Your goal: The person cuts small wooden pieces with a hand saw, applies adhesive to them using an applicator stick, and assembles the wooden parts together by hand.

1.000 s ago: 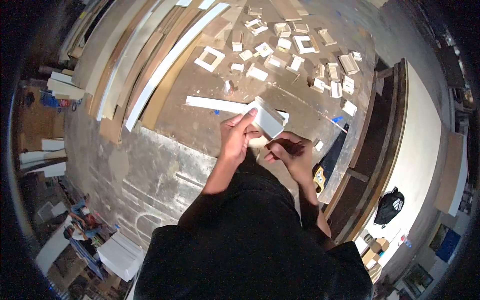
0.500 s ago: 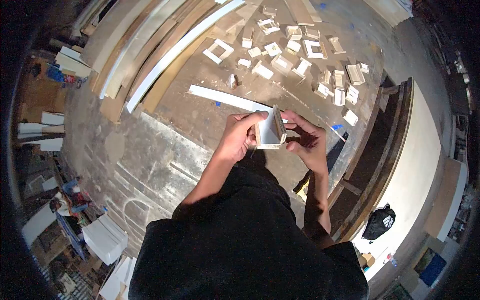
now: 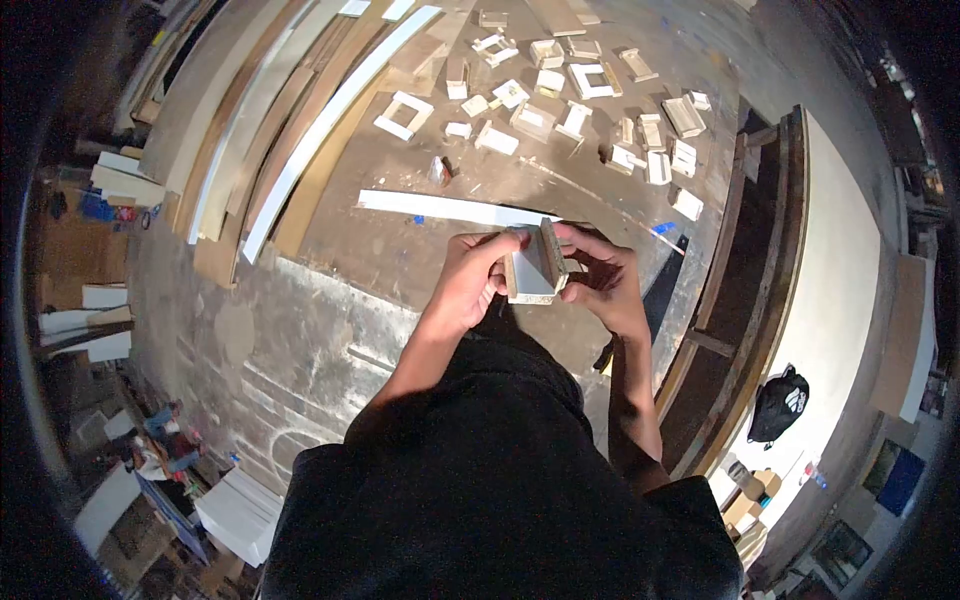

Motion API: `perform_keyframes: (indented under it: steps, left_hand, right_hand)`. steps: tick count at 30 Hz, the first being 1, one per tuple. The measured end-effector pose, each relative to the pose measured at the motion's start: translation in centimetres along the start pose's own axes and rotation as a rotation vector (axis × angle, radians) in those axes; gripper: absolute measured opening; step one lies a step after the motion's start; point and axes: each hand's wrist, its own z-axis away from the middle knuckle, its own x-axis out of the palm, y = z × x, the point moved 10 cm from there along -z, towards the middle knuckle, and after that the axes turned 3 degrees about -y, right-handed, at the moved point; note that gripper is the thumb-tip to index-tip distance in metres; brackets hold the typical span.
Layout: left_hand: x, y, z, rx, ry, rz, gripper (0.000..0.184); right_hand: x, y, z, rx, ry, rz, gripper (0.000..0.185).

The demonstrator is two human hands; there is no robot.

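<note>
Between my hands is a small U-shaped wooden piece point(image 3: 535, 275) with a white inner face and raw board edges, held above the work surface. My left hand point(image 3: 468, 280) grips its left side, with the thumb over the upper edge. At the right wall, the fingers and thumb of my right hand point(image 3: 608, 285) are closed on the piece; some fingertips are hidden behind it. A long white strip point(image 3: 440, 208) lies just beyond, its right end passing behind the piece.
Several small wooden block assemblies point(image 3: 532, 120) lie scattered at the far side. Long boards point(image 3: 330, 120) are stacked at left. A slatted frame point(image 3: 715, 345) and white panel point(image 3: 840, 250) with a black bag point(image 3: 780, 405) stand at right. A person point(image 3: 170, 440) is at far lower left.
The whole view has shifted a little, with the scattered blocks now further left and up. My right fingers and thumb have drawn closer onto the wooden piece, which is tilted slightly differently.
</note>
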Motion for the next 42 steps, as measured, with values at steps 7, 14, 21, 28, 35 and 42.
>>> perform_keyframes:
  steps: [7,14,21,28,35,42]
  left_hand:
    - [0.2,0.5,-0.3,0.008,-0.017,-0.021,0.016]
    - [-1.0,-0.1,-0.9,-0.043,0.047,-0.020,0.017]
    - [-1.6,0.0,-1.4,-0.035,0.035,-0.049,0.020]
    - [-1.6,-0.9,-1.9,-0.064,0.045,-0.057,0.018]
    - [-5.5,-4.8,-4.7,0.084,0.240,-0.125,0.018]
    - [-5.8,-8.8,-5.1,-0.043,0.260,-0.247,0.023]
  right_hand:
    - [-0.3,0.4,0.1,0.003,0.058,0.037,0.081]
    - [0.0,0.7,-0.4,0.014,0.058,0.061,0.081]
    - [0.1,0.6,-0.9,0.004,0.063,0.064,0.080]
    - [-1.1,1.8,0.2,0.023,0.086,0.055,0.078]
    - [-2.4,11.2,2.6,0.285,0.333,-0.262,0.034]
    - [-4.0,15.7,4.1,0.369,0.547,-0.393,0.025]
